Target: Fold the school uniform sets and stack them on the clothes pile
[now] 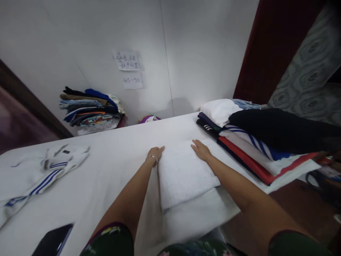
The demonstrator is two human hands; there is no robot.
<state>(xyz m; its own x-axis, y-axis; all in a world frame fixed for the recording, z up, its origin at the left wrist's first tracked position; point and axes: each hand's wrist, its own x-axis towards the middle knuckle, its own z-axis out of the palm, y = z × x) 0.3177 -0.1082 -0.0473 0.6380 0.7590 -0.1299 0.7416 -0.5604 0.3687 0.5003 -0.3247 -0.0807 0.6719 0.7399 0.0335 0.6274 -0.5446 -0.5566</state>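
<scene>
A folded white garment (186,174) lies on the white-covered table in front of me. My left hand (156,153), with a bracelet at the wrist, touches its far left corner. One finger or thumb stretches right over the edge; the other fingers are partly hidden. Resting on the garment's far right part is my right hand (201,150), open, its fingers extended. Both forearms reach forward along the garment's sides. Whether any cloth is pinched under the left hand is hard to make out.
A white top with blue stripes (50,174) is spread at the left, and a dark phone (54,240) lies near the front edge. To the right are piled garments (247,153). Beyond the table stands a clothes stack (92,108), below paper notes (130,60) on the wall.
</scene>
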